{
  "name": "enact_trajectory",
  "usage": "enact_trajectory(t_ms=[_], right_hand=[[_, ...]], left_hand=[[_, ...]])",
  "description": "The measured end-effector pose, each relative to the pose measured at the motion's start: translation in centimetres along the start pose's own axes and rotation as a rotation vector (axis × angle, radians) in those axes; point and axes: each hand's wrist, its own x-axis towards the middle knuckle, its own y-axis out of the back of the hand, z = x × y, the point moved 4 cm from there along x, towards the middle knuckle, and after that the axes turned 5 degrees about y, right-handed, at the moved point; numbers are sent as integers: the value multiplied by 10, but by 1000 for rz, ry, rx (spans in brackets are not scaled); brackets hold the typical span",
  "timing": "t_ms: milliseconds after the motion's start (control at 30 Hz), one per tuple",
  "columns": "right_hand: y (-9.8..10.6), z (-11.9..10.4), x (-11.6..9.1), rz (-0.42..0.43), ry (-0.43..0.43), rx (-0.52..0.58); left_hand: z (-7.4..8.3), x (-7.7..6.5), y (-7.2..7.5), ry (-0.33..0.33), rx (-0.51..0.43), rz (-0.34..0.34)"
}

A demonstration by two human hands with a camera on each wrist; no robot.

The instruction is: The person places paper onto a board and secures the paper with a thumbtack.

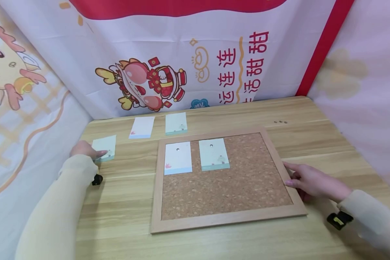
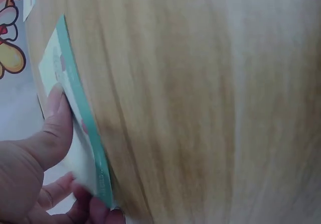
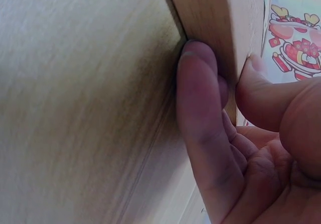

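At the table's left side, my left hand (image 1: 82, 149) pinches a pale green note card (image 1: 104, 143), thumb on its printed face and fingers by its edge. In the left wrist view the card (image 2: 83, 118) is tilted, its green strip towards the table. A wood-framed corkboard (image 1: 227, 195) lies in the middle. My right hand (image 1: 315, 182) grips its right frame edge, with the thumb (image 3: 256, 91) on the frame's face and fingers against its outer side. Pinned near the board's top are a white-and-blue card (image 1: 178, 160) and a green card (image 1: 213, 157).
Behind the board lie another white-and-blue card (image 1: 142, 127) and a green card (image 1: 176, 122). Three small pins (image 1: 281, 122) sit on the table at the back right. Printed cloth (image 1: 169, 39) hangs behind and at both sides of the wooden table (image 1: 123, 216).
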Motion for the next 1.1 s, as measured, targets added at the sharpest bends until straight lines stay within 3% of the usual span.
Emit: enact_trajectory(t_ms=[267,400,500,600,733,933,1100], right_hand=[[1,1,1,3,18,-7],[0,1,1,3,17,-2],[0,1,1,5,20,2],[0,2,0,9,20,7],[0,3,0,7,11,8],[1,4,0,3,8,5],[0,3,0,3,11,6]], left_hand=[[-13,3,0,-60,-42,-54],[-18,-1,4,-55,-201,-59],[-12,-10,14,-61,-337,-7],[1,-22,25,-79,-407,36],[23,-36,34,-79,-462,39],[63,-57,39,-106,-574,56],[98,-81,38,-180,-654,53]])
